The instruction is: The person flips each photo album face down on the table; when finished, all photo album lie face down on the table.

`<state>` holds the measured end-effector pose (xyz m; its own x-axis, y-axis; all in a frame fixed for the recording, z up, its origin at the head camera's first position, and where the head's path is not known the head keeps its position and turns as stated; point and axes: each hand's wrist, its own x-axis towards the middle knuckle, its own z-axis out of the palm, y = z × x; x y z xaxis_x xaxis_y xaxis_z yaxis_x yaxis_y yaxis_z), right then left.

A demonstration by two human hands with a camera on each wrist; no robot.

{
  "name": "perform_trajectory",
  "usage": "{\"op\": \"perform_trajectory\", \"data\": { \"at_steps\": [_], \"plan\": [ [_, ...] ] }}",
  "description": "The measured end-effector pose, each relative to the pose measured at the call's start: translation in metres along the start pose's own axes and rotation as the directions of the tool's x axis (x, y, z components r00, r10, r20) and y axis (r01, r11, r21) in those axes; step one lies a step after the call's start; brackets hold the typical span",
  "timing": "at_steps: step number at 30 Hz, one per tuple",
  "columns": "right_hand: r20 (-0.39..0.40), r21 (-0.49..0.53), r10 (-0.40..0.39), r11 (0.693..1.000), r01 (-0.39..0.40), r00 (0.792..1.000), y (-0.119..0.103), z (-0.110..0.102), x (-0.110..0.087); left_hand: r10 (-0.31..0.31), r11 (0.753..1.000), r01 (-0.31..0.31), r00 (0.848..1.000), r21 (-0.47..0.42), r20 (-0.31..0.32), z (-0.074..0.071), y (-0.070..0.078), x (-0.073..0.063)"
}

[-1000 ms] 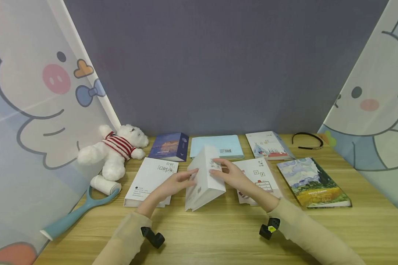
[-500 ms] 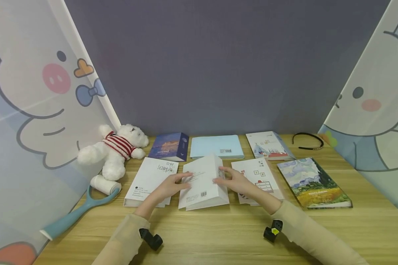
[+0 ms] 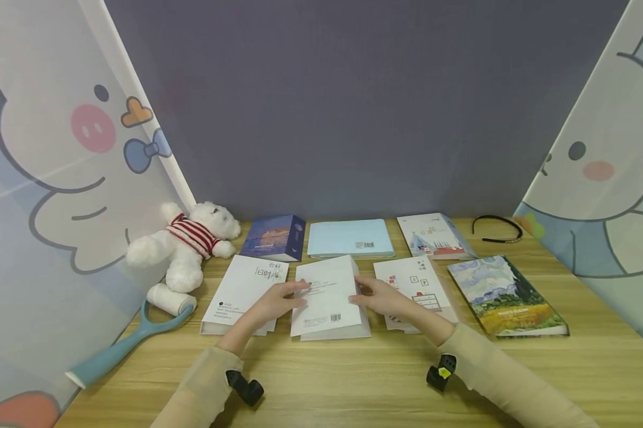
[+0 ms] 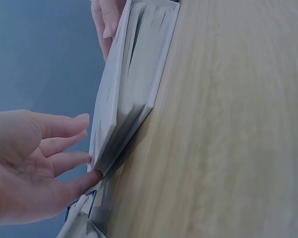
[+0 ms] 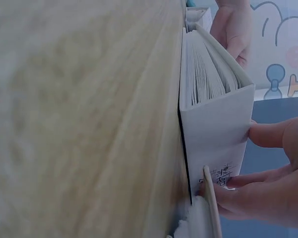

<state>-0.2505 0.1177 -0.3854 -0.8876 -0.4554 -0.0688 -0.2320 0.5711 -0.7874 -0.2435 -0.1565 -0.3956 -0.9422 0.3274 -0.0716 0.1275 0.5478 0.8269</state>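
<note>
A white photo album (image 3: 325,297) with small print and a barcode lies back cover up on the wooden table. Its front cover is hidden. My left hand (image 3: 279,303) is at its left edge; in the left wrist view, loosely extended fingers (image 4: 69,163) touch the cover's edge. On the spine side is my right hand (image 3: 383,297); in the right wrist view, its thumb and fingers (image 5: 268,135) rest against the white spine (image 5: 216,134) without wrapping round it. The page edges (image 5: 206,69) show, and the upper cover stands slightly raised at the left.
White albums lie at left (image 3: 246,291) and right (image 3: 415,288). Behind are a dark blue album (image 3: 268,238), a light blue one (image 3: 348,238) and an illustrated one (image 3: 431,236). Around them are a landscape album (image 3: 506,297), headband (image 3: 498,229), teddy bear (image 3: 190,241) and lint roller (image 3: 134,336).
The album, tilted up with its spine raised a second ago, has come down flat onto the table. Both hands stay at its sides, the right one shifting slightly outward.
</note>
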Motion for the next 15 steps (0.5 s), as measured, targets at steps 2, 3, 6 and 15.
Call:
{"op": "perform_trajectory", "data": {
  "at_steps": [2,3,6,15],
  "plan": [
    [0.009,-0.004,-0.003,1.000,0.003,1.000,-0.0014,0.0001,-0.0003,0.008,1.000,-0.009,1.000,0.013,0.011,0.0006,0.0007,0.0004],
    [0.012,-0.011,-0.002,1.000,0.002,1.000,-0.0023,-0.0001,-0.0010,0.013,1.000,-0.014,1.000,0.015,0.017,0.0009,0.0011,0.0007],
    [0.016,-0.037,0.011,0.999,-0.010,1.000,-0.0051,-0.0017,-0.0026,0.022,0.999,-0.023,0.999,0.030,0.029,0.0023,0.0040,0.0025],
    [0.044,-0.115,0.001,0.993,0.004,0.999,-0.0036,-0.0062,0.0008,0.034,0.999,-0.036,0.998,0.028,0.058,0.0058,0.0040,0.0059]
  ]
}}
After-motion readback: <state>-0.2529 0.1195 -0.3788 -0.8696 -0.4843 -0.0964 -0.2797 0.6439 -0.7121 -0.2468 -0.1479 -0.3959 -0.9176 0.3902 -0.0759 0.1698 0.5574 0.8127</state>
